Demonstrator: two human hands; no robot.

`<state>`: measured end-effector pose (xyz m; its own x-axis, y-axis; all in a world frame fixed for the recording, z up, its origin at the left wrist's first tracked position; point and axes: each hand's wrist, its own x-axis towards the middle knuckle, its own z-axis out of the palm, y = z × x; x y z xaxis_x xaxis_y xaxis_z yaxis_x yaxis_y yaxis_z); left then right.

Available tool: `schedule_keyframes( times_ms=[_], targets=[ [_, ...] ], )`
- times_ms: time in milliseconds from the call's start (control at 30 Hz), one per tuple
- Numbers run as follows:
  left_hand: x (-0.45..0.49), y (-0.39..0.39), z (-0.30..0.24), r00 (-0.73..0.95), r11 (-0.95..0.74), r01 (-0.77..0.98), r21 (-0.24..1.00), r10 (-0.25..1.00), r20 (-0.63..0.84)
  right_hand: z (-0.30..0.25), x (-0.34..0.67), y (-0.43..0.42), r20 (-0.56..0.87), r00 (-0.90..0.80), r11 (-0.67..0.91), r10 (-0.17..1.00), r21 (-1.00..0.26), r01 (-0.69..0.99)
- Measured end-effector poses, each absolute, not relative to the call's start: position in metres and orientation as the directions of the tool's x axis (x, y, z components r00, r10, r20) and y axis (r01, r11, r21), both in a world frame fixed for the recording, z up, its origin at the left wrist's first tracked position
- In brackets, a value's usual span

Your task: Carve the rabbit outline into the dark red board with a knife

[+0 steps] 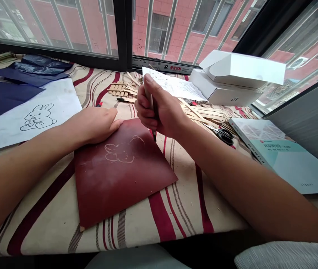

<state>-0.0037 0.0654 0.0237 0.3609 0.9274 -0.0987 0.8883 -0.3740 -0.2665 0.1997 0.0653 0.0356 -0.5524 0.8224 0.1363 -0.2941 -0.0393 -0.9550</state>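
A dark red sheet (119, 175) lies on the striped cloth in front of me, with a pale rabbit outline (121, 151) scratched into its upper part. My left hand (97, 125) rests flat on the sheet's top left corner, fingers stretched out. My right hand (157, 108) is closed in a fist around a thin carving tool (153, 129). The tool points down, its tip just above the sheet's top right edge, next to the rabbit's ear.
A white paper with a drawn rabbit (37, 117) and dark blue sheets (4, 93) lie at the left. Wooden sticks (125, 89), a printed page (175, 86), scissors (223, 134), a white box (231, 82) and a teal book (284, 157) sit behind and right. A window is beyond.
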Motion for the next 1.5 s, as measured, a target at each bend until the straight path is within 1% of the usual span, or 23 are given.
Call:
schedule_keyframes(
  times_ms=[100, 233, 333, 433, 600, 800, 967, 1167, 1267, 1333, 1433, 1500],
  targets=[
    [-0.004, 0.065, 0.023, 0.404, -0.417, 0.871, -0.26, 0.909, -0.103, 0.03, 0.197, 0.067, 0.147, -0.541, -0.038, 0.828, -0.948, -0.316],
    [-0.004, 0.072, 0.016, 0.365, -0.378, 0.894, -0.242, 0.926, -0.1, 0.029, 0.186, 0.069, 0.156, -0.518, -0.022, 0.841, -0.947, -0.322],
    [-0.007, 0.077, 0.01, 0.354, -0.36, 0.915, -0.184, 0.933, -0.067, 0.029, 0.174, 0.071, 0.154, -0.52, -0.021, 0.84, -0.949, -0.315],
    [-0.011, 0.081, 0.005, 0.346, -0.346, 0.928, -0.138, 0.938, -0.03, 0.029, 0.163, 0.072, 0.149, -0.566, -0.045, 0.811, -0.948, -0.314],
    [-0.012, 0.083, -0.001, 0.371, -0.366, 0.918, -0.15, 0.928, 0.006, 0.028, 0.158, 0.068, 0.089, -0.5, -0.072, 0.861, -0.953, -0.294],
    [-0.01, 0.086, -0.003, 0.368, -0.357, 0.925, -0.128, 0.927, 0.072, 0.021, 0.161, 0.074, 0.146, -0.483, -0.032, 0.864, -0.939, -0.341],
    [-0.008, 0.086, -0.002, 0.381, -0.375, 0.923, -0.083, 0.921, 0.083, 0.023, 0.165, 0.075, 0.121, -0.525, -0.07, 0.843, -0.941, -0.331],
    [-0.007, 0.085, -0.001, 0.378, -0.368, 0.922, -0.117, 0.923, 0.078, 0.027, 0.168, 0.076, 0.081, -0.531, -0.101, 0.844, -0.947, -0.306],
    [-0.008, 0.085, -0.002, 0.388, -0.377, 0.918, -0.124, 0.917, 0.087, 0.026, 0.167, 0.077, 0.054, -0.562, -0.111, 0.826, -0.96, -0.256],
    [-0.009, 0.086, -0.004, 0.391, -0.379, 0.917, -0.124, 0.916, 0.094, 0.026, 0.165, 0.077, 0.073, -0.555, -0.085, 0.829, -0.963, -0.255],
    [-0.01, 0.087, -0.005, 0.386, -0.374, 0.919, -0.123, 0.917, 0.097, 0.025, 0.163, 0.074, 0.142, -0.523, -0.023, 0.84, -0.955, -0.297],
    [-0.009, 0.086, -0.004, 0.381, -0.368, 0.92, -0.138, 0.92, 0.089, 0.024, 0.161, 0.072, 0.158, -0.52, -0.012, 0.84, -0.951, -0.308]
  ],
)
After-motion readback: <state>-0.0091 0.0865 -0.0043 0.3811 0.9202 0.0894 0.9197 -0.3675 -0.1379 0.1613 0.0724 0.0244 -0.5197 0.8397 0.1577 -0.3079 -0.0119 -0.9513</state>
